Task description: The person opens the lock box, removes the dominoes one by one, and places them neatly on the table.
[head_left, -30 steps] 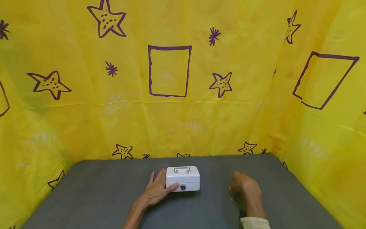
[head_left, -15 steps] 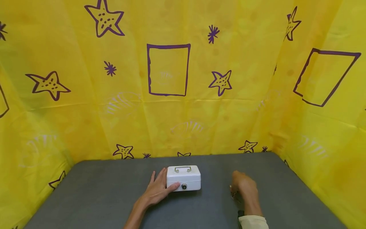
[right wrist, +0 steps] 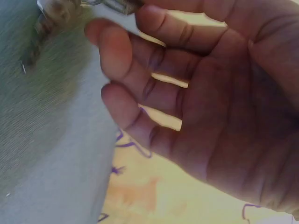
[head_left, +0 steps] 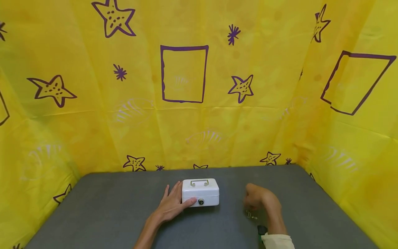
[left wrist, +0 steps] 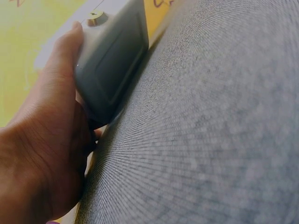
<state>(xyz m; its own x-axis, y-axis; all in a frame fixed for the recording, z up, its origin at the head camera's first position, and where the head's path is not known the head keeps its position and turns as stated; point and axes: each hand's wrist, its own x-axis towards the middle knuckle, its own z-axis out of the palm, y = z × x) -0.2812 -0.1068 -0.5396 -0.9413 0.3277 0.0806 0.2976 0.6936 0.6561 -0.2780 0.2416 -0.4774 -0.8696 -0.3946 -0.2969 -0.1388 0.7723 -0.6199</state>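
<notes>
A small white cash box [head_left: 200, 192] with a wire handle on its lid and a round lock [head_left: 201, 201] on its front is near the middle of the table. My left hand [head_left: 171, 206] grips its left end, thumb on the front beside the lock. In the left wrist view the box's dark underside [left wrist: 117, 63] shows, its front tipped up off the tabletop. To the right of the box, my right hand [head_left: 261, 200] pinches a key ring [right wrist: 88, 3]. Small metal pieces [head_left: 251, 215] dangle below its fingers, blurred in the right wrist view. The other fingers are loosely bent.
The grey tabletop [head_left: 118, 211] extends around both hands. Yellow cloth [head_left: 183, 135] with purple stars and frames stands along the back and both sides. A dark band [head_left: 262, 229] sits at the right wrist beside a pale sleeve [head_left: 277, 241].
My right hand has shifted slightly left toward the box, and the dangling metal shows more plainly beneath it. The left hand keeps its grip on the cash box.
</notes>
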